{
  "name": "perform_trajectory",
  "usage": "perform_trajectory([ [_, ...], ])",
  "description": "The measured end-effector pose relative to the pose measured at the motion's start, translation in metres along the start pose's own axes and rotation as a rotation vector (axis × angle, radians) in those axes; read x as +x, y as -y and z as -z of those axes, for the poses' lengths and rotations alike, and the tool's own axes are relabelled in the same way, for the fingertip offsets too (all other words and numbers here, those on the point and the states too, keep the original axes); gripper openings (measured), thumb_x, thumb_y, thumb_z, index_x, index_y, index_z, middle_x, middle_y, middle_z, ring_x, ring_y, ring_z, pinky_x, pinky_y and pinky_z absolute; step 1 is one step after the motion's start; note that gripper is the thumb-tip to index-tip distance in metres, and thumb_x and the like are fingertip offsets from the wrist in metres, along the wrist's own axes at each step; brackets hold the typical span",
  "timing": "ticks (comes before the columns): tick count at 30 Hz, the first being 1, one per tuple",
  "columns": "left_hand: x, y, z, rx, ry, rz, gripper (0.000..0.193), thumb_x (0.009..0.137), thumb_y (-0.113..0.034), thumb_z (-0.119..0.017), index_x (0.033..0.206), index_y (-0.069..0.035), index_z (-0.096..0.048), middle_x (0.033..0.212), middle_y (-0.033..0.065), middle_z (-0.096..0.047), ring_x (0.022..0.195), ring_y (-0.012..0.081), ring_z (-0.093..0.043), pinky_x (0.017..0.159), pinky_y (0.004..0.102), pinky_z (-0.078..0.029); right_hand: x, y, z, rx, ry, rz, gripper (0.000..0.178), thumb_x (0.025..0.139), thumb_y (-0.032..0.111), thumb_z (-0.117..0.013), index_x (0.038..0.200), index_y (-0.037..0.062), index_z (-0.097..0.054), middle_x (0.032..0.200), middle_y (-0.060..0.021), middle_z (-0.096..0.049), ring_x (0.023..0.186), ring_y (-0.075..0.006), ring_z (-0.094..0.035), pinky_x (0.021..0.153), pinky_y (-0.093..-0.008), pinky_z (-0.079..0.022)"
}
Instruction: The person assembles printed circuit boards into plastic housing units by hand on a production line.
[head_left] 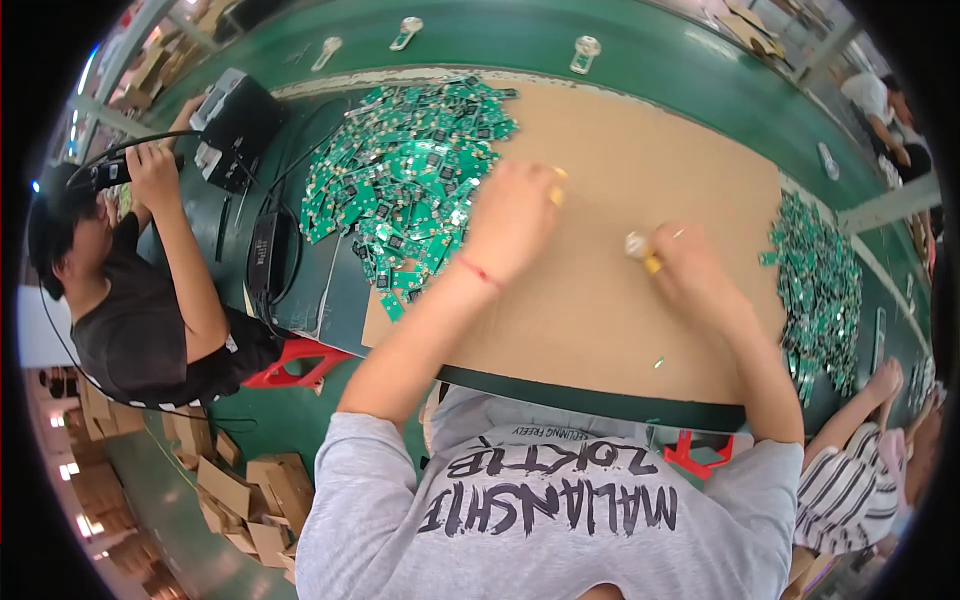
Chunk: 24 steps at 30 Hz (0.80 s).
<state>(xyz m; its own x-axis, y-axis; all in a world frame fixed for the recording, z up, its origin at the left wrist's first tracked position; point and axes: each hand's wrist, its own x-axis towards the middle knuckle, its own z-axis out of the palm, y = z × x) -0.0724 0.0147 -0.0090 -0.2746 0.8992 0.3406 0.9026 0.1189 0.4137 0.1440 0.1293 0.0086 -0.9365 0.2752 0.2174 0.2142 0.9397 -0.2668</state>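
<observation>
My left hand point(515, 212) is over the brown cardboard sheet point(590, 320), beside the right edge of a large heap of small green circuit boards point(400, 180). Its fingers are curled together, yellow covers show at the fingertips, and what they hold, if anything, is hidden. Farther right over the cardboard, my right hand point(692, 268) pinches a small whitish round part point(636, 245) between thumb and finger. Yellow covers sit on its fingertips too. A tiny green-and-white piece point(658, 362) lies near the front edge of the cardboard. Both hands are slightly blurred.
A second heap of circuit boards point(820, 290) lies at the right. Across the back runs a green conveyor belt point(490, 40) bearing several clear-and-white parts point(586, 54). A black box device point(240, 115) and a black power adapter point(266, 255) stand left, where a co-worker point(130, 300) sits.
</observation>
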Motion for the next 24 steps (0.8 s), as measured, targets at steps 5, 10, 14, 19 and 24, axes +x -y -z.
perform_trajectory([
  [5, 0.060, 0.072, -0.001, 0.356, -0.090, -0.101, 0.024, 0.075, -0.007, -0.051, 0.096, -0.012, -0.061, 0.094, 0.0043, -0.057, 0.096, 0.0234, -0.051, 0.080, 0.0390, -0.041, -0.017, 0.028, -0.010, 0.068, -0.031, 0.065, 0.012, 0.072, 0.000, -0.055, 0.083, 0.0044, -0.053, 0.086, -0.0088, -0.054, 0.087, -0.0244, -0.051, 0.083, -0.0363, -0.037],
  [10, 0.072, 0.079, 0.006, 0.336, 0.161, -0.137, 0.022, 0.071, -0.008, -0.058, 0.091, -0.017, -0.063, 0.090, 0.0018, -0.059, 0.096, 0.0223, -0.052, 0.086, 0.0422, -0.036, -0.031, 0.031, -0.019, 0.100, -0.045, 0.107, 0.011, 0.075, 0.003, -0.054, 0.085, 0.0047, -0.053, 0.087, -0.0077, -0.052, 0.087, -0.0238, -0.050, 0.083, -0.0354, -0.037],
  [14, 0.058, 0.050, 0.007, -0.034, 0.084, -0.163, 0.017, 0.073, -0.008, -0.060, 0.091, -0.010, -0.062, 0.087, 0.0037, -0.060, 0.089, 0.0203, -0.056, 0.081, 0.0350, -0.041, -0.034, 0.025, -0.023, 0.289, -0.133, 0.024, 0.011, 0.077, 0.002, -0.052, 0.087, 0.0045, -0.050, 0.086, -0.0082, -0.051, 0.085, -0.0234, -0.050, 0.082, -0.0342, -0.037],
  [19, 0.010, -0.035, 0.010, -1.115, 0.227, 0.121, 0.016, 0.084, -0.003, -0.052, 0.099, -0.003, -0.059, 0.091, 0.0016, -0.061, 0.084, 0.0084, -0.056, 0.075, 0.0226, -0.044, -0.025, 0.041, -0.008, 1.081, -0.037, -0.370, 0.013, 0.084, 0.003, -0.045, 0.097, 0.0046, -0.046, 0.088, -0.0024, -0.051, 0.079, -0.0115, -0.050, 0.071, -0.0267, -0.041],
  [24, -0.023, -0.075, 0.002, -1.080, 0.000, 0.054, 0.023, 0.080, 0.003, -0.052, 0.100, -0.002, -0.062, 0.092, 0.0050, -0.059, 0.083, 0.0112, -0.057, 0.073, 0.0224, -0.045, -0.014, 0.064, 0.004, 1.269, -0.291, -0.498, 0.011, 0.081, 0.005, -0.051, 0.091, 0.0016, -0.050, 0.075, 0.0002, -0.051, 0.068, -0.0057, -0.047, 0.058, -0.0205, -0.039],
])
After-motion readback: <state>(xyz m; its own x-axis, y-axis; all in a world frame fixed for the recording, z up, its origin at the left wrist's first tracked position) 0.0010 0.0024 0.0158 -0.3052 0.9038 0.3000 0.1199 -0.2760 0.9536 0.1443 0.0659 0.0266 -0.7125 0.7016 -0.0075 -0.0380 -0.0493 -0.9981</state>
